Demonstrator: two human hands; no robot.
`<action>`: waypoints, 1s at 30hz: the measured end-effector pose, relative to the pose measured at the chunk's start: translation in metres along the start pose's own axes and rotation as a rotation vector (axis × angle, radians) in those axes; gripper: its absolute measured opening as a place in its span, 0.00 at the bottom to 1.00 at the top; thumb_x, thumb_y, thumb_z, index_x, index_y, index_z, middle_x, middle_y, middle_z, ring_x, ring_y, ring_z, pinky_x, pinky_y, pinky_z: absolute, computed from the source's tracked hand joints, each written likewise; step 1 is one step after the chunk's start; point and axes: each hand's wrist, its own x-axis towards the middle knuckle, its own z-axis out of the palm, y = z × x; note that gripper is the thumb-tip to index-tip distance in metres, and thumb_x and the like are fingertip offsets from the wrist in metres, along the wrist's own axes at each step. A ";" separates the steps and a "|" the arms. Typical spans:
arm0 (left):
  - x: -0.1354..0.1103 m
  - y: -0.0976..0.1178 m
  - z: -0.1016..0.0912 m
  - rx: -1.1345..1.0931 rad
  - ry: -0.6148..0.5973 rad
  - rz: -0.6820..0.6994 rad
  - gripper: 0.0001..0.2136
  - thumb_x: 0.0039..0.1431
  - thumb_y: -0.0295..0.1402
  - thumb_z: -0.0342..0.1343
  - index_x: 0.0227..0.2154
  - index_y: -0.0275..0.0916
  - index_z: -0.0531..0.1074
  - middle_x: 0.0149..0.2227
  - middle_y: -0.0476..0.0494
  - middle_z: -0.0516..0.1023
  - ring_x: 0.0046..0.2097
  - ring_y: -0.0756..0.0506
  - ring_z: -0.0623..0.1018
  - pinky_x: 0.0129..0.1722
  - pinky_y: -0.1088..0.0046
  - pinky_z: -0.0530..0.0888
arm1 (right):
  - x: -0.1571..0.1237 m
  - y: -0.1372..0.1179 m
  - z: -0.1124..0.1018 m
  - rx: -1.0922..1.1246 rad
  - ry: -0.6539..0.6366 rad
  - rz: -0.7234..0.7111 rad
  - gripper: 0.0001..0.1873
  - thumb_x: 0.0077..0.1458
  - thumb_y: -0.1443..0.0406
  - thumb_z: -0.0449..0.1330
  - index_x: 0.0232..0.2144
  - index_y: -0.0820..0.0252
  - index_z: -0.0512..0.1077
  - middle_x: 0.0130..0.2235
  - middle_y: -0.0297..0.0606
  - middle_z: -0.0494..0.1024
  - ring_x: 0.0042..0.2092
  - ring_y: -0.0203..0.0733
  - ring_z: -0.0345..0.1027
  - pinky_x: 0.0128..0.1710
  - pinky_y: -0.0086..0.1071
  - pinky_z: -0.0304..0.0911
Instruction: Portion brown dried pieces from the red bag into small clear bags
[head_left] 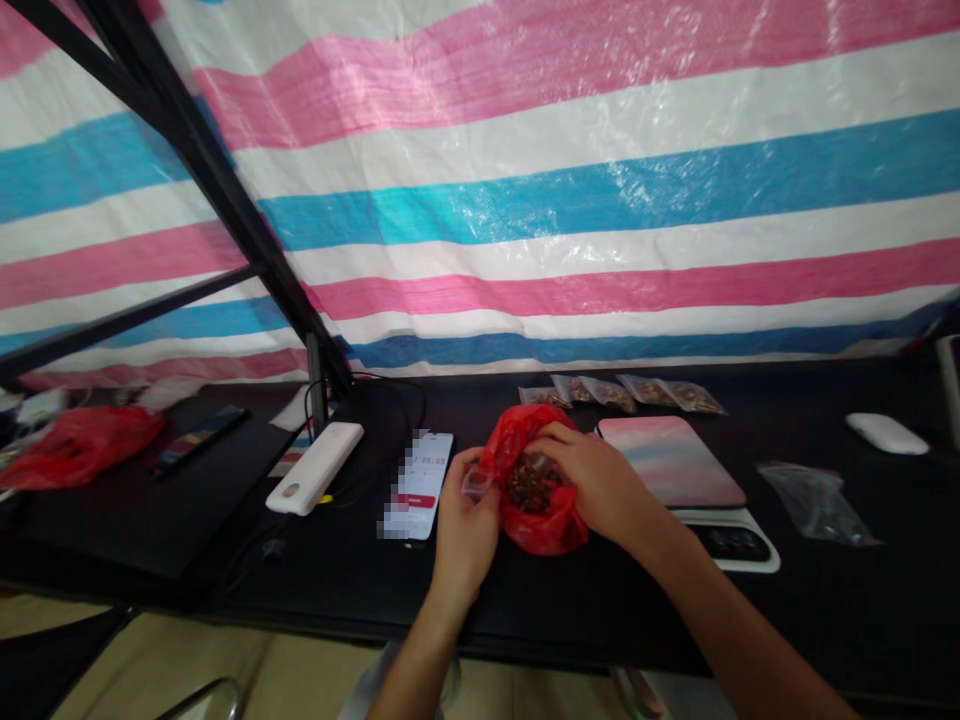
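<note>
A red plastic bag [541,530] stands open on the black table, holding small brown dried pieces [529,485] of a kind I cannot make out. At its left rim, my left hand [466,515] is closed on a small clear plastic bag [477,483]. My right hand [581,465] reaches over the right rim with its fingers bent down at the brown pieces. Those fingertips are partly hidden, and whatever they pinch is too small to name. Behind the red bag lie several filled clear zip bags [611,393] in a row.
Right of the red bag is a white kitchen scale [763,552] with a pink-blue top [667,460]. Farther right are a clear bag [817,503] and a white mouse-like object [886,434]. A phone [421,485] and a white power bank [315,468] lie on the left.
</note>
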 end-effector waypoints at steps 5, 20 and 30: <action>-0.002 0.008 -0.001 -0.087 0.037 -0.129 0.17 0.48 0.34 0.63 0.43 0.40 0.72 0.35 0.48 0.79 0.34 0.48 0.78 0.36 0.73 0.73 | 0.001 0.004 0.005 0.123 -0.003 -0.049 0.26 0.58 0.78 0.53 0.53 0.53 0.76 0.57 0.39 0.77 0.55 0.44 0.73 0.54 0.36 0.61; 0.000 0.009 0.007 -0.270 0.050 -0.186 0.20 0.44 0.31 0.63 0.43 0.39 0.70 0.38 0.47 0.80 0.38 0.46 0.79 0.41 0.70 0.74 | -0.004 -0.001 -0.004 0.227 -0.057 -0.162 0.23 0.55 0.76 0.57 0.50 0.55 0.77 0.52 0.41 0.78 0.52 0.44 0.73 0.53 0.33 0.63; -0.009 0.003 -0.012 0.349 0.272 0.243 0.16 0.62 0.37 0.58 0.52 0.42 0.67 0.48 0.41 0.72 0.45 0.44 0.76 0.48 0.64 0.73 | 0.000 -0.008 0.002 -0.045 -0.010 0.159 0.22 0.57 0.72 0.56 0.53 0.57 0.73 0.54 0.43 0.78 0.51 0.50 0.75 0.47 0.37 0.63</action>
